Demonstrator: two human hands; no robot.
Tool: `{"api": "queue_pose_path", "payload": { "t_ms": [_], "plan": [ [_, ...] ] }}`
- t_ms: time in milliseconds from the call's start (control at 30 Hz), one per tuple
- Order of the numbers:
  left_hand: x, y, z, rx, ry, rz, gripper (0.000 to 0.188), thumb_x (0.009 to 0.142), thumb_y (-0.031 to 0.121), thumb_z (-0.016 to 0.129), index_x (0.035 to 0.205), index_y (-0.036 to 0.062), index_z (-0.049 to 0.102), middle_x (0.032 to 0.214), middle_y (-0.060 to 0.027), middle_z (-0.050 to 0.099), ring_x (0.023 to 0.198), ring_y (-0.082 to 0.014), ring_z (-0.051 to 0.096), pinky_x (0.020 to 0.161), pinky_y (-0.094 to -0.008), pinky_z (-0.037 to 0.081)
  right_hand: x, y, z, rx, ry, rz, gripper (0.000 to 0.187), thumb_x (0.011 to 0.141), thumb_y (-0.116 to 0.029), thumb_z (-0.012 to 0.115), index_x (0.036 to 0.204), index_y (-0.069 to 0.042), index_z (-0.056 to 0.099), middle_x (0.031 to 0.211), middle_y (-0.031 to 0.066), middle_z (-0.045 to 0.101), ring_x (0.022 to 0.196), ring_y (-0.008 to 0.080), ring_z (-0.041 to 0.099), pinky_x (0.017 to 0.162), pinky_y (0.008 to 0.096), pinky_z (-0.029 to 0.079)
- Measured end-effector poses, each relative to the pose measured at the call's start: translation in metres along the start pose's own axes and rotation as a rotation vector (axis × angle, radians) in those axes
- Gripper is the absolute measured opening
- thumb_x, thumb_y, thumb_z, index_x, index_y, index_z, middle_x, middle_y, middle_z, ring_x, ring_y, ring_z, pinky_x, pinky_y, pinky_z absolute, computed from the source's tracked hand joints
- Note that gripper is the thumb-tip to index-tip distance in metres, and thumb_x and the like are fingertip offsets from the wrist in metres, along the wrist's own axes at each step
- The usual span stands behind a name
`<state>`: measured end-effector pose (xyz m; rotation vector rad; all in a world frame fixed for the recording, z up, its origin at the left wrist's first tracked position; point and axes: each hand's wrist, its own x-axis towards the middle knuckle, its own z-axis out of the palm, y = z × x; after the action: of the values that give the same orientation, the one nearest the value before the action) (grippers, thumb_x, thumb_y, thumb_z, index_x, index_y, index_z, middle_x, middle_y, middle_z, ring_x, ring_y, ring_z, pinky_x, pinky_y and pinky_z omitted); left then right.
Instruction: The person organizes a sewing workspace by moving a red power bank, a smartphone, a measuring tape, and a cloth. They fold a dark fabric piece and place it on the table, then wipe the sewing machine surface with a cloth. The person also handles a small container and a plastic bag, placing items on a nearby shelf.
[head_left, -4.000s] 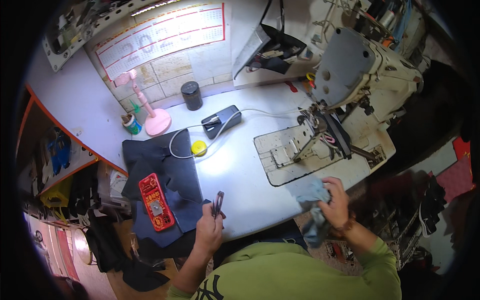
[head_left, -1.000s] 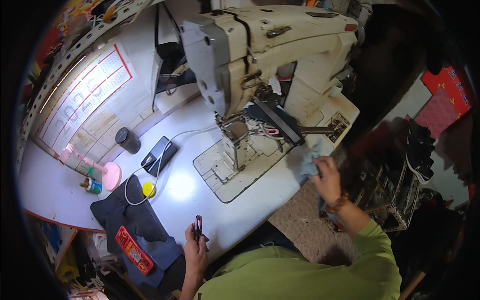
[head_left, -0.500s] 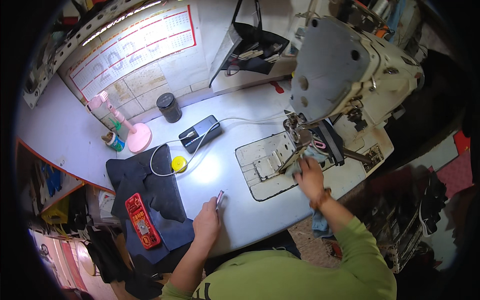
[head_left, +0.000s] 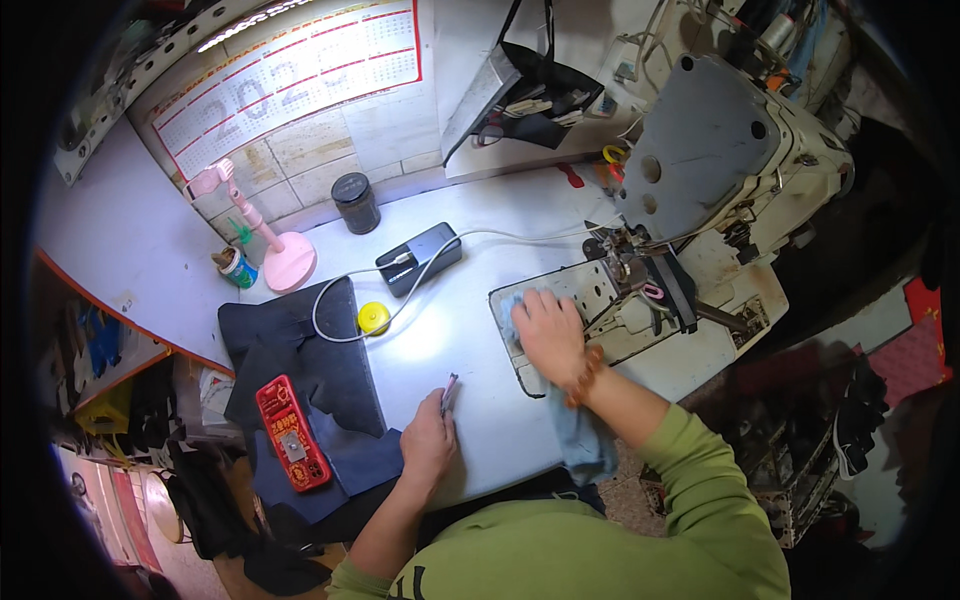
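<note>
My right hand [head_left: 552, 338] is closed over a light blue cloth [head_left: 590, 448] and presses it on the left part of the sewing machine's bed plate [head_left: 522, 374]. The loose end of the cloth hangs down below my wrist, over the table's front edge. Near that edge, further left, my left hand [head_left: 428, 440] holds a slim pinkish-grey tool [head_left: 450, 386], its tip pointing away from me; its kind is too small to make out. The machine head [head_left: 700, 140], grey and cream, rises to the right of the bed, with the needle area [head_left: 628, 258] uncovered.
Left on the white table [head_left: 480, 440] lie dark fabric pieces [head_left: 290, 330] with a red phone case [head_left: 292, 432] on top. Behind are a yellow round tape measure [head_left: 373, 318], a cabled black power bank [head_left: 420, 260], a dark jar [head_left: 356, 204] and a pink stand [head_left: 290, 262].
My right hand has moved left with the cloth, from beside the needle area onto the left part of the bed plate. The left hand still holds its tool, and the view has shifted slightly.
</note>
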<state>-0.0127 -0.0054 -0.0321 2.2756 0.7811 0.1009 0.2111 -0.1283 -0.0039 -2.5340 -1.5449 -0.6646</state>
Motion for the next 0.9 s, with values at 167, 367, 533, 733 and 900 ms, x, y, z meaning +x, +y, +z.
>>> {"api": "queue_pose_path", "payload": {
  "t_ms": [167,367,533,733,900],
  "plan": [
    [0.000,0.001,0.000,-0.020,0.053,0.015,0.039,0.093,0.016,0.053,0.131,0.0118,0.049,0.114,-0.0201,0.062,0.094,-0.0430,0.063,0.081,-0.0510,0.049,0.023,-0.010,0.033,-0.088,-0.236,0.229,0.014,0.085,-0.018,0.052,0.095,-0.010,0.058,0.100,0.0076,0.058,0.098,0.0262,0.057,0.077,0.0409,0.046],
    [-0.001,0.002,-0.001,-0.055,0.034,-0.014,0.039,0.092,0.014,0.052,0.131,0.0117,0.048,0.113,-0.0202,0.063,0.094,-0.0434,0.062,0.081,-0.0516,0.049,-0.052,-0.025,0.013,0.250,-0.027,-0.011,0.025,0.080,-0.009,0.056,0.105,-0.008,0.059,0.108,0.0112,0.056,0.104,0.0304,0.054,0.091,0.0425,0.044],
    [-0.001,0.001,-0.002,-0.057,0.060,0.003,0.039,0.092,0.014,0.052,0.131,0.0105,0.049,0.111,-0.0203,0.063,0.093,-0.0438,0.062,0.081,-0.0520,0.048,-0.206,0.046,-0.047,0.353,-0.356,-0.078,0.024,0.077,-0.006,0.059,0.101,-0.008,0.059,0.115,0.0105,0.058,0.107,0.0323,0.055,0.093,0.0433,0.045],
    [-0.001,0.002,-0.001,-0.068,0.077,0.017,0.039,0.092,0.013,0.052,0.130,0.0098,0.049,0.109,-0.0205,0.064,0.094,-0.0433,0.063,0.081,-0.0513,0.048,-0.293,0.143,-0.126,0.127,-0.364,0.723,0.032,0.077,-0.004,0.058,0.108,0.000,0.061,0.101,0.0210,0.061,0.092,0.0441,0.059,0.080,0.0476,0.050],
    [-0.002,0.005,-0.001,-0.043,0.069,-0.008,0.039,0.092,0.013,0.052,0.130,0.0106,0.049,0.109,-0.0201,0.065,0.094,-0.0429,0.063,0.082,-0.0508,0.048,-0.205,0.133,-0.083,0.498,0.031,0.717,0.036,0.078,-0.012,0.065,0.112,0.000,0.061,0.106,0.0217,0.062,0.097,0.0395,0.062,0.082,0.0436,0.050]
  ]
}}
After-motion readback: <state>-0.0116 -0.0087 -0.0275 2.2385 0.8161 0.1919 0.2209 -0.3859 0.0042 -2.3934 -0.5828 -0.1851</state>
